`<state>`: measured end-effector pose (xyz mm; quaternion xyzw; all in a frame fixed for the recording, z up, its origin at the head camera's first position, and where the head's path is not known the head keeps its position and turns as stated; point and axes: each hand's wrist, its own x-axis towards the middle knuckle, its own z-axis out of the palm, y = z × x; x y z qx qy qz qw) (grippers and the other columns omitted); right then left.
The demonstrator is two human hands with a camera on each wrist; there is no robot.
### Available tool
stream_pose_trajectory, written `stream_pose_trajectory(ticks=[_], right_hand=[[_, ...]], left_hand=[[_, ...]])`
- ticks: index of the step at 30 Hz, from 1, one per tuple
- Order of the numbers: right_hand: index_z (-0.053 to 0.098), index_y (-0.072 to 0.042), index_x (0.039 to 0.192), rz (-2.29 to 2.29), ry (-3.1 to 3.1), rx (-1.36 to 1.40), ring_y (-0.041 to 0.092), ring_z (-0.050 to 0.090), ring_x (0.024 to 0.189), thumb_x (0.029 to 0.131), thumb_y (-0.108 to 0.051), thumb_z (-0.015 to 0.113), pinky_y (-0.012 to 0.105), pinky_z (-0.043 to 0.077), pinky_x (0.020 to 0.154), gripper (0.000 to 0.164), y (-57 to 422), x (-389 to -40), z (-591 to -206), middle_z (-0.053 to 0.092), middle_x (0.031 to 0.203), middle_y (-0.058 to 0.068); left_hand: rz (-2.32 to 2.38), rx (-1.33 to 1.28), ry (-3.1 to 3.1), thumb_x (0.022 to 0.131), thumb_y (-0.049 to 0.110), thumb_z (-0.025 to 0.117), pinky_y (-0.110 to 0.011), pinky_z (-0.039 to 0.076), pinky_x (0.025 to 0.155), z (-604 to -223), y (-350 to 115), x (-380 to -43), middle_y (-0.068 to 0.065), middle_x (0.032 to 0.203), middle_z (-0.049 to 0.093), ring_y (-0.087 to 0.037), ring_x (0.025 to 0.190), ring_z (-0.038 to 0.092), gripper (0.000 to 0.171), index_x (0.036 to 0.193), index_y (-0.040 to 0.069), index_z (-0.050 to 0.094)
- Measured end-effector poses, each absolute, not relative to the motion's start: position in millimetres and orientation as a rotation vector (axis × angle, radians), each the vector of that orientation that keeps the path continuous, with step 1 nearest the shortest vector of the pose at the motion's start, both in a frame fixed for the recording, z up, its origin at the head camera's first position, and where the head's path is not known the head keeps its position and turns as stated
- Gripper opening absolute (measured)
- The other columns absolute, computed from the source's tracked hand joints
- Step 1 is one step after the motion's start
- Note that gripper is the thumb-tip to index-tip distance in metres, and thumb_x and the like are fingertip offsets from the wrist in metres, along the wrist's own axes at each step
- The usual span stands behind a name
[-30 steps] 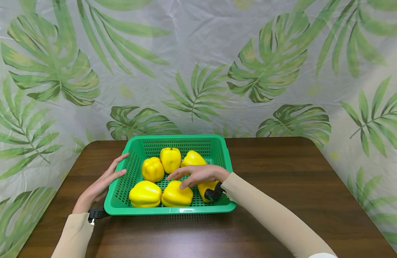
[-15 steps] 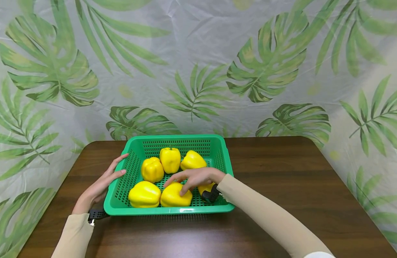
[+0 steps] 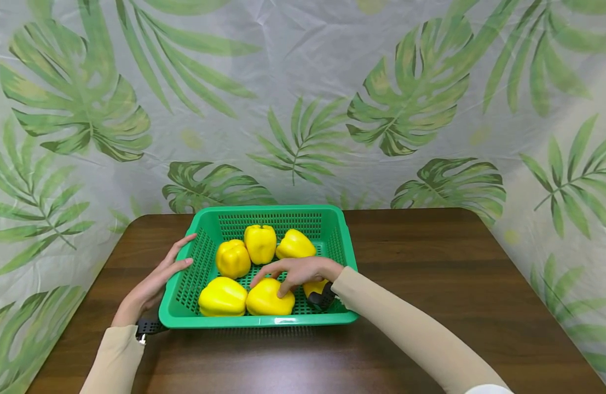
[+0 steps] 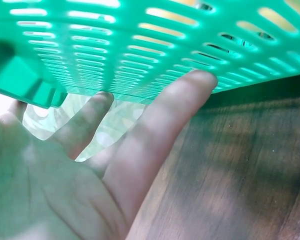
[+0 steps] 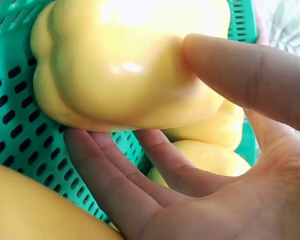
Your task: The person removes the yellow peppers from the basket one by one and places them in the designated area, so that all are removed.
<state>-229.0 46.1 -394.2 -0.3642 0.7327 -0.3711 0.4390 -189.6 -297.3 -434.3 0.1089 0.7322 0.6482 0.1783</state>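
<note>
My right hand (image 3: 300,271) reaches down into a green plastic basket (image 3: 219,323) and holds the front middle yellow bell pepper (image 3: 265,302). In the right wrist view, the thumb (image 5: 220,60) presses one side of that bell pepper (image 5: 125,75), and the fingertips (image 5: 80,142) meet its opposite side. The pepper lies low in the basket. My left hand (image 3: 155,279) rests against the basket's left side with its fingers spread. In the left wrist view, straight fingers (image 4: 155,140) touch the slotted outer wall (image 4: 125,55).
Around the held pepper lie several other yellow bell peppers, one at front left (image 3: 223,297) and one at back right (image 3: 295,244). A pepper at the right is partly covered by my wrist strap (image 3: 321,298). The basket stands on a dark wooden table (image 3: 421,257) before a leaf-print cloth (image 3: 303,82).
My right hand has moved slightly left and down onto the front middle bell pepper, its thumb and fingers coming round it. The left hand and the basket have stayed in place.
</note>
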Motion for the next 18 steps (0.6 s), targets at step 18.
stream_pose_trajectory(ticks=[18], right_hand=[[0.049,-0.024,0.14,-1.138,1.785,-0.826,0.019,0.048,0.101,0.092,-0.008,0.059,0.033,0.046,0.077,0.051,69.8,-232.0,-378.8,0.04,0.138,0.001]], left_hand=[[1.836,0.32,2.102,0.104,0.025,0.037,-0.05,0.048,0.084,-435.1,-295.5,-188.6,-0.018,0.153,-0.006,-0.042,0.114,0.046,0.058,0.153,0.03,0.007]])
